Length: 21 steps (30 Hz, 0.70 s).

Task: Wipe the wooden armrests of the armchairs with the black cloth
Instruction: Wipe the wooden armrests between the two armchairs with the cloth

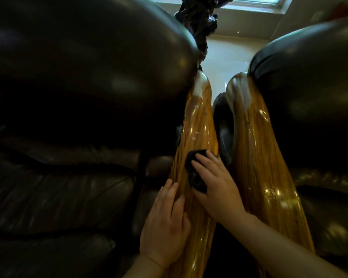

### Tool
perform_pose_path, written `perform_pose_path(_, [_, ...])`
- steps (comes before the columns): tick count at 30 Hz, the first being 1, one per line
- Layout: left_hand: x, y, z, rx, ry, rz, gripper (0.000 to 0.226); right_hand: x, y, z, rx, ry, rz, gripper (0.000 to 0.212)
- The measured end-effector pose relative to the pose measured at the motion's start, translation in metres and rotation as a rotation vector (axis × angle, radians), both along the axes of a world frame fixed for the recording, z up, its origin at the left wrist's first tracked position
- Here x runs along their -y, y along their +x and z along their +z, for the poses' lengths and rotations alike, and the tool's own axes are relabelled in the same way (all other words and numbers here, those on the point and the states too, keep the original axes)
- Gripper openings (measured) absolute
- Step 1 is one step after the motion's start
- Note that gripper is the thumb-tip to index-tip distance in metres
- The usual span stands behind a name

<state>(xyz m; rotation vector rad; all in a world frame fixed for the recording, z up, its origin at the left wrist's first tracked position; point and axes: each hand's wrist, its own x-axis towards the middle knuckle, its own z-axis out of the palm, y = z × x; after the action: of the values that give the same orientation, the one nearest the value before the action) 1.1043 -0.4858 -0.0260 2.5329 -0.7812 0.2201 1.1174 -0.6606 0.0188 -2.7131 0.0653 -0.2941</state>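
Two dark leather armchairs stand side by side, each with a glossy wooden armrest. The left chair's armrest runs up the middle of the view. My right hand presses the black cloth flat onto this armrest about halfway along. My left hand rests lower on the same armrest, fingers spread along its left edge, holding nothing. The right chair's armrest lies parallel, close on the right, with no hand on it.
The left chair's backrest and seat fill the left side. The right chair's backrest fills the right side. A dark carved wooden object stands behind the chairs on a pale floor, below a window.
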Motion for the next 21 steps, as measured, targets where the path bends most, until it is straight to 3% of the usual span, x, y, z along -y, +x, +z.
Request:
perform_pose_path(4, [0.021,0.019,0.016,-0.014,-0.019,0.041,0.023,0.009,0.06,0.011,-0.002,0.151,-0.288,0.065])
perform_pose_path(8, [0.064,0.053,0.032,-0.079,-0.031,0.15,0.034,0.023,0.094,0.019,-0.005,0.472,-0.5,0.057])
perform_pose_path(13, [0.068,0.058,0.024,0.007,0.033,0.167,0.036,0.014,0.036,0.0,0.034,0.327,-0.304,0.067])
perform_pose_path(18, [0.068,0.06,0.03,0.002,0.1,0.151,0.038,0.034,0.08,0.018,-0.013,0.308,-0.262,0.068])
perform_pose_path(21, [0.067,0.06,0.033,-0.022,0.098,0.144,0.039,0.041,0.074,0.023,-0.044,0.195,-0.071,0.069])
